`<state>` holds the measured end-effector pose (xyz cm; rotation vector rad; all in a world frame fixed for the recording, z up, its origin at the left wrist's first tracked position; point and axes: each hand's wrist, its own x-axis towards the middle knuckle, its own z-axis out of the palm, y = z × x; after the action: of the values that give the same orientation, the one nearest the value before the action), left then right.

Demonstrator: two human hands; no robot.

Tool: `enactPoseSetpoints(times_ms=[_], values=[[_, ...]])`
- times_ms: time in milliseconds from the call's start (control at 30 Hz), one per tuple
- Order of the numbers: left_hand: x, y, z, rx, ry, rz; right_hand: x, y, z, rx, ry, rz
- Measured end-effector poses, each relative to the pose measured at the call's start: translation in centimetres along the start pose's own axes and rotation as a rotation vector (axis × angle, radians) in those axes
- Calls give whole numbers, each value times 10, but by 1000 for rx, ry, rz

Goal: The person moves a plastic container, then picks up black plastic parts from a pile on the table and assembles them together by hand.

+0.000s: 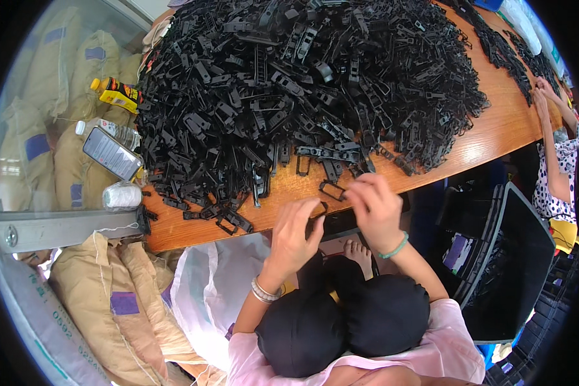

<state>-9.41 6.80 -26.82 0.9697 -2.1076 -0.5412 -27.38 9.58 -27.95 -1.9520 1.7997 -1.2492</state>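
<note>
A big heap of black plastic clip-like parts (257, 90) covers the wooden table in front of me. My left hand (293, 235) is at the table's near edge, thumb and fingers closed on a small black plastic part (322, 208). To its right, my right hand (376, 209) is slightly blurred, its fingers bent and drawn together. Its fingertips meet the end of a black rectangular plastic frame (332, 190); the exact grip is partly hidden by the fingers.
Along the table's left side are a phone (112, 153), a yellow-capped bottle (117, 94) and a white string roll (122, 195). Tan sacks (103, 309) stand at left, a white bag (206, 289) below. A black crate (508, 264) is right; another person's hands (547, 93) work far right.
</note>
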Motion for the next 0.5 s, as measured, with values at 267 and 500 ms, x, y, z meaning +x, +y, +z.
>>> enactPoseSetpoints(times_ms=[267,500], values=[[2,3,13,-231,-70,-10,36,30,-32,-585,108,-12],[3,1,13,-680,-23,-438,24,11,-37,-163,164,-116]])
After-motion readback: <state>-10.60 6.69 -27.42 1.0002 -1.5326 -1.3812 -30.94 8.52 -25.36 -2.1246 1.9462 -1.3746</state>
